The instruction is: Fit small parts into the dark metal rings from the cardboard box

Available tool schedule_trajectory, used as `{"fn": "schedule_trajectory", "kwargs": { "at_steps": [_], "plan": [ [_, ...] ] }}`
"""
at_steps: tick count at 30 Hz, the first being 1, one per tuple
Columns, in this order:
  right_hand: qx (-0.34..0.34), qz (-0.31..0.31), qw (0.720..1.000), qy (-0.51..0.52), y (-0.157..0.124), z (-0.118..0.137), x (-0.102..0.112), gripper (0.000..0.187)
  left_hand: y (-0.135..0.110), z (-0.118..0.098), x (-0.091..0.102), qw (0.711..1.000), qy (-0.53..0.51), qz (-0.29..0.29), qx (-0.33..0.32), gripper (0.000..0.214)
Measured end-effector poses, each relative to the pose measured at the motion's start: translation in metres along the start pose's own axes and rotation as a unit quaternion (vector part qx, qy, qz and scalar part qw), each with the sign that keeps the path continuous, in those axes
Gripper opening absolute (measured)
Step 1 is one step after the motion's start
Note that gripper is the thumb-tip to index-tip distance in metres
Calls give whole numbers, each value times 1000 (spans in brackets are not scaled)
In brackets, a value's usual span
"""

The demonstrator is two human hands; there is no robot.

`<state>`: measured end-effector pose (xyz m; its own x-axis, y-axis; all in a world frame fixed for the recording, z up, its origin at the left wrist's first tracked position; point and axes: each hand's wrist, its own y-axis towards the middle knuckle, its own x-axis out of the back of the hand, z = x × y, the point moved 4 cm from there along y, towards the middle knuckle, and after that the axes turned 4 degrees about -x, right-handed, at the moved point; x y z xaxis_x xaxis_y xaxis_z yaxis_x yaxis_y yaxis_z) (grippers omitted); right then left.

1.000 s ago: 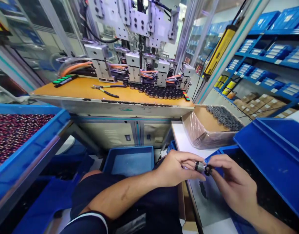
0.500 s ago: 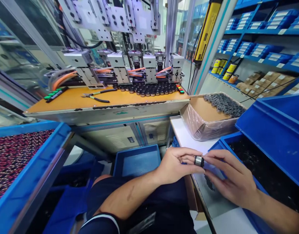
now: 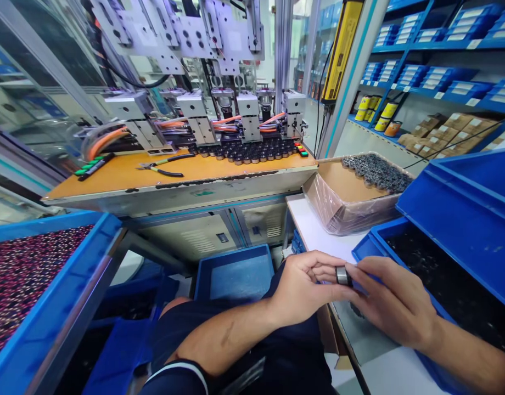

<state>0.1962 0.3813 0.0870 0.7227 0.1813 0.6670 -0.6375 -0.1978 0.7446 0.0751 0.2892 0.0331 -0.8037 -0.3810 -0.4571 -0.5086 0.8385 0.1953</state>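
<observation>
Between my two hands is a small round part point(image 3: 342, 275) with a silvery metal band and a dark end. My left hand point(image 3: 299, 288) grips it from the left between thumb and fingers. From the right, the fingertips of my right hand point(image 3: 394, 304) close on its dark end and partly cover it. Both hands are above the white table at my right, beside a blue bin point(image 3: 370, 244) of small black pieces. A little of a dark object point(image 3: 357, 310) shows below my right fingers; its kind is hidden.
Ahead, a machine stands over an orange worktop point(image 3: 124, 174) with pliers point(image 3: 162, 164) and rows of black round parts point(image 3: 252, 152). A plastic-lined carton point(image 3: 338, 211) of metal parts is at right. A blue bin point(image 3: 106, 222) of reddish pieces stands left; a blue tray point(image 3: 236, 274) lies low ahead.
My right fingers have closed in further on the round part, hiding more of its dark end. Both hands and the part have shifted slightly right in view.
</observation>
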Motion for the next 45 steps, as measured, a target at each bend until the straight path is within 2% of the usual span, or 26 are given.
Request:
{"fn": "schedule_trajectory", "kwargs": {
  "at_steps": [2, 3, 4, 6, 8, 9, 10, 11, 13, 15, 17, 19, 21, 23, 24, 26, 29, 32, 35, 39, 42, 45],
  "plan": [
    [-10, -1, 1000, 13, 2, 2, 3, 36, 1, -9, -2, 995, 54, 25, -82, 49],
    [-19, -3, 1000, 23, 3, 3, 4, 35, 2, -17, -2, 983, 106, 40, -142, 47],
    [-29, -5, 999, 34, 5, 4, 5, 34, 2, -26, -2, 962, 168, 56, -207, 42],
    [-43, -1, 998, 55, 8, 5, 5, 32, 0, -41, -3, 898, 288, 79, -324, 29],
    [-53, 7, 996, 71, 11, 6, 5, 31, -3, -50, -3, 846, 353, 86, -390, 22],
    [-60, 11, 995, 79, 12, 6, 5, 31, -4, -52, -3, 837, 363, 82, -401, 21],
    [-65, 13, 994, 86, 12, 6, 5, 33, -5, -51, -3, 840, 363, 74, -396, 22],
    [-69, 14, 994, 89, 12, 6, 5, 34, -5, -49, -3, 856, 352, 64, -374, 22],
    [-72, 14, 993, 91, 11, 5, 5, 37, -4, -41, -2, 903, 302, 48, -302, 26],
    [-65, 14, 994, 86, 9, 5, 5, 39, -1, -30, 0, 950, 215, 31, -223, 30],
    [-62, 13, 995, 81, 8, 4, 4, 41, 2, -17, 1, 986, 95, 39, -132, 33],
    [-68, 9, 994, 83, 9, 3, 5, 43, 5, -3, 0, 996, -35, 71, -32, 36],
    [-76, 6, 993, 94, 10, 1, 4, 41, 5, 6, -1, 987, -119, 107, 35, 42],
    [-76, 5, 991, 106, 11, -1, 3, 39, 7, 7, 1, 985, -112, 122, 37, 45],
    [-75, 6, 991, 109, 11, -1, 2, 38, 8, 5, 3, 990, -73, 121, 13, 44],
    [-75, 6, 991, 107, 11, -2, 0, 37, 11, -6, 9, 989, 54, 108, -81, 42],
    [-77, 15, 991, 107, 12, -2, -3, 31, 13, -26, 12, 945, 225, 100, -216, 29],
    [-85, 30, 989, 116, 12, 0, -4, 26, 14, -33, 12, 923, 274, 98, -251, 19],
    [-98, 32, 988, 111, 12, 1, -4, 27, 14, -26, 13, 945, 233, 60, -223, 20],
    [-103, 11, 991, 80, 12, -2, -3, 31, 13, -4, 14, 993, 22, 32, -109, 25],
    [-110, -5, 991, 82, 12, -3, -3, 30, 13, 10, 9, 994, -97, 47, 4, 38],
    [-103, -13, 990, 92, 14, -1, -3, 33, 13, 14, 5, 990, -117, 46, 56, 47]
  ]
}}
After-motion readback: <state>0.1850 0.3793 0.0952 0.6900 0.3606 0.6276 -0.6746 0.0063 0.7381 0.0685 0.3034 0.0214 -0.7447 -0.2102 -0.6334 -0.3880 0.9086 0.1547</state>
